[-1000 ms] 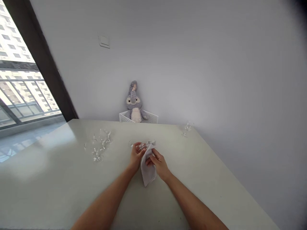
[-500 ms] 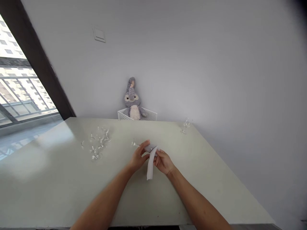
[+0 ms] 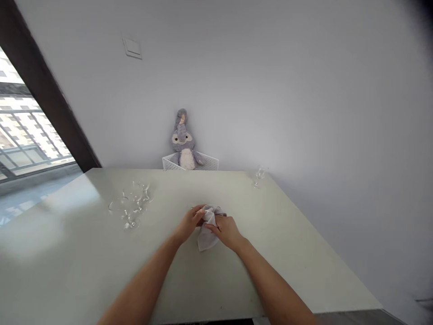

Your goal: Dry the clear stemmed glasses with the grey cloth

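My left hand [image 3: 191,224] is closed around a clear stemmed glass above the middle of the table. Fingers and cloth hide most of that glass. A thin white cloth [image 3: 207,238] covers it and hangs down between my hands. My right hand [image 3: 229,231] grips the cloth and presses it against the glass, thumb toward my left hand.
Several clear stemmed glasses [image 3: 131,222] stand grouped on the left of the pale table [image 3: 84,266]. A single stemmed glass [image 3: 260,175] stands near the far right corner. Behind the far edge, a grey plush toy [image 3: 186,159] sits in a white perforated basket [image 3: 211,164].
My right hand has turned over, knuckles now up, and the cloth has gone from a hanging strip to a bunch over the glass. The glass's stem and foot are now mostly hidden.
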The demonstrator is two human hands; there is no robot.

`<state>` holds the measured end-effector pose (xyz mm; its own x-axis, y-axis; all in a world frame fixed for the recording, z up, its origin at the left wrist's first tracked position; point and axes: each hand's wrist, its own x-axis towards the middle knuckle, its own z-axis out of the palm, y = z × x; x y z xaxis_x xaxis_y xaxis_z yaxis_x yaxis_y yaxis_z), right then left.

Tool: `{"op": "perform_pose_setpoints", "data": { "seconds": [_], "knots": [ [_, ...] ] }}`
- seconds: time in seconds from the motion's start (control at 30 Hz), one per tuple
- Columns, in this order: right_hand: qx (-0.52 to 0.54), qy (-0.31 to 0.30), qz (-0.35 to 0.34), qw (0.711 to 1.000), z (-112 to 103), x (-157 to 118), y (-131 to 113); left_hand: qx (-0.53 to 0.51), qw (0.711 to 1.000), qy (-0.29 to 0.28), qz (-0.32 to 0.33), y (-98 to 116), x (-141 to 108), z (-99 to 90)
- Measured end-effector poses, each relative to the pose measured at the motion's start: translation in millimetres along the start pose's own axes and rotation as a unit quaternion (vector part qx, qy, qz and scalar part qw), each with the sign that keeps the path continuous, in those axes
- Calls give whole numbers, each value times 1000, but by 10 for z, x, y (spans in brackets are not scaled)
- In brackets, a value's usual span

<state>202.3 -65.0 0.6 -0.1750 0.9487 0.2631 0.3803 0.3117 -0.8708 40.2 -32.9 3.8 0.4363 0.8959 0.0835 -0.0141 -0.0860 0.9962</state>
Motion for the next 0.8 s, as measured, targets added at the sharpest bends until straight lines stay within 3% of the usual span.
{"op": "perform_pose_setpoints", "data": {
  "seconds": [0.07, 0.13, 0.2, 0.27, 0.37, 0.47, 0.53, 0.6, 0.63, 0.7, 0.8],
  "knots": [
    [57, 28, 57, 996, -27, 35, 31, 147, 983, 88, 71, -18, 4, -20],
    [164, 50, 118, 978, -54, 67, 41, 295, 928, 151, 173, -26, 9, -55],
    [272, 35, 151, 950, -88, 84, 30, 393, 873, 149, 247, -18, 15, -98],
    [340, -9, 165, 926, -131, 81, 9, 446, 845, 116, 271, -6, 18, -141],
    [343, -87, 157, 922, -215, 51, -33, 461, 849, 75, 247, 1, 15, -198],
    [273, -144, 114, 945, -331, 14, -93, 384, 908, 46, 160, 6, 0, -231],
    [231, -186, 98, 950, -411, -4, -132, 296, 952, -35, 71, 14, -14, -229],
    [213, -226, 101, 945, -467, -8, -144, 239, 963, -125, 10, 19, -25, -198],
    [215, -230, 107, 943, -478, -2, -134, 240, 961, -136, 9, 16, -27, -170],
    [239, -190, 129, 944, -463, 22, -85, 293, 951, -67, 68, 0, -22, -101],
    [298, -102, 162, 935, -376, 62, 3, 393, 897, 65, 191, -40, 3, -19]
  ]
}}
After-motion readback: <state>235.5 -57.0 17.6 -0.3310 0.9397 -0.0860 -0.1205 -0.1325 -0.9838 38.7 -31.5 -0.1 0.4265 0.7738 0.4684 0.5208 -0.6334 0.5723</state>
